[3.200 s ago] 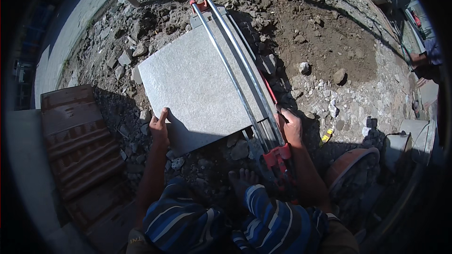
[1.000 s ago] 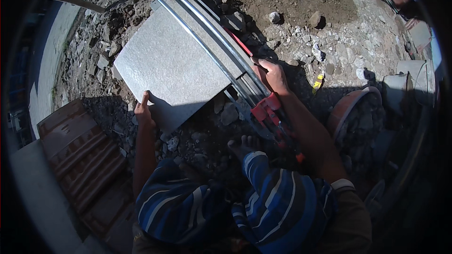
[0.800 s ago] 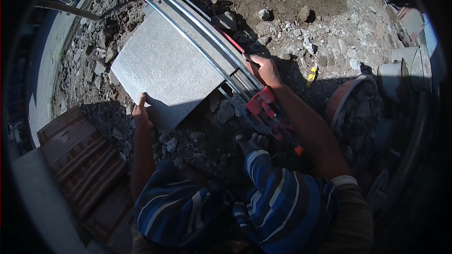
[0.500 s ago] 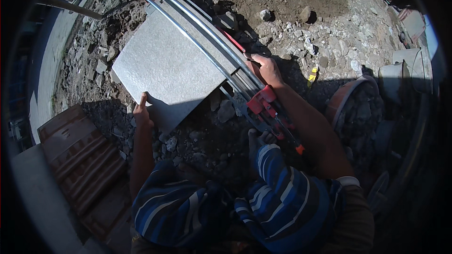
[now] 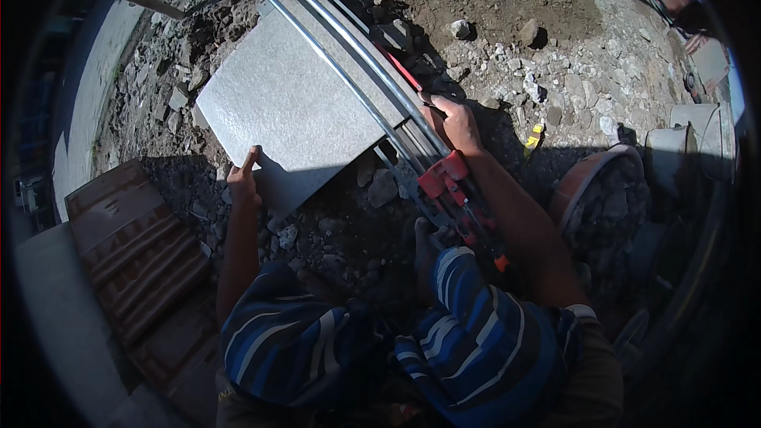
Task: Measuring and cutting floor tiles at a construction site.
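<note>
A large light-grey square tile lies slantwise on a manual tile cutter, under its two long chrome rails. The cutter has red end fittings and a red handle assembly at its near end. My left hand is closed on the tile's near-left edge, forefinger on top and the other fingers hidden below. My right hand grips the right side of the cutter beside the rails, near a reddish-brown piece; its fingertips are partly hidden.
Rubble and stones surround the cutter. Ridged brown roof tiles lie at the left. A round tub holding rubble and a grey bucket stand at the right. A yellow object lies near the tub. Another person's hand shows far right.
The view has shifted slightly, so the cutter and ground sit a little further right in the picture. Both hands keep their holds on the tile and cutter.
</note>
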Tool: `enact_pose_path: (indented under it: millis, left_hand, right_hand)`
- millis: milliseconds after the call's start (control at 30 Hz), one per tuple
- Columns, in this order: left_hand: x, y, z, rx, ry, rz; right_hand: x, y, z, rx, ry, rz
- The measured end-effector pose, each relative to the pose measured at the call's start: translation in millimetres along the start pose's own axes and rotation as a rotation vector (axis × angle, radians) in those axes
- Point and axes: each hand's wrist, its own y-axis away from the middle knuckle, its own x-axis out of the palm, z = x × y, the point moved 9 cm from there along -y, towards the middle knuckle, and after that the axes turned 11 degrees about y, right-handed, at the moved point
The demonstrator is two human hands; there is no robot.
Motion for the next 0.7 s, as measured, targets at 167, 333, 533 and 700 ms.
enact_pose_path:
  millis: [167, 333, 533, 700]
  left_hand:
    - [15, -3, 5, 0.051, 0.134, 0.013]
    - [17, 2, -7, 0.182, -0.248, -0.015]
    - [29, 15, -33, 0.587, -0.300, -0.030]
    - [16, 3, -4, 0.293, -0.123, -0.004]
  right_hand:
    - [-10, 3, 1, -0.034, 0.069, -0.027]
    - [-62, 45, 0, 0.280, 0.236, -0.054]
    - [-133, 176, 28, 0.657, 0.031, 0.152]
    - [-151, 276, 26, 0.697, 0.234, 0.474]
